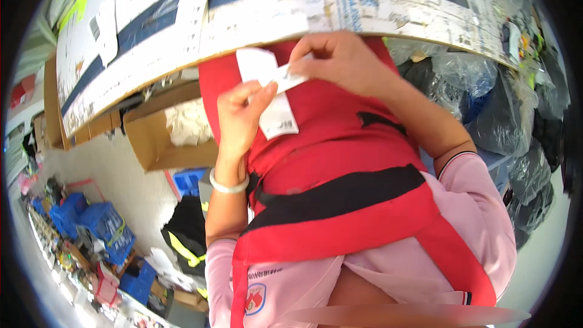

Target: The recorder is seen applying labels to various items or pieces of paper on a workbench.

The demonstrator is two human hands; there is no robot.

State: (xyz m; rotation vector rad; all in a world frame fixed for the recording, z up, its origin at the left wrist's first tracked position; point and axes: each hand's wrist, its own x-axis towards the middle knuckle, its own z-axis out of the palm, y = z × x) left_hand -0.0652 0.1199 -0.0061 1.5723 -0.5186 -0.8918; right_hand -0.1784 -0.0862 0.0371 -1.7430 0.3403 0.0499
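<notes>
My left hand (238,115) pinches one end of a small white label (288,79) in front of the red apron (328,118). The thumb and forefinger of my right hand (337,61) are closed on the label's other end, so it stretches between both hands. A longer white strip (279,118) hangs below the left fingers, with dark print near its lower end. Another white piece (255,64) sticks up behind the label. Whether these are all one strip, I cannot tell. A pale bangle sits on my left wrist.
A worktop of white and blue printed cardboard (261,15) lies just ahead, a loose white tag (107,30) on its left. Below it stands an open cardboard box (164,158) with white material. Clear plastic bags (498,106) crowd the right; blue crates (106,228) stand at left.
</notes>
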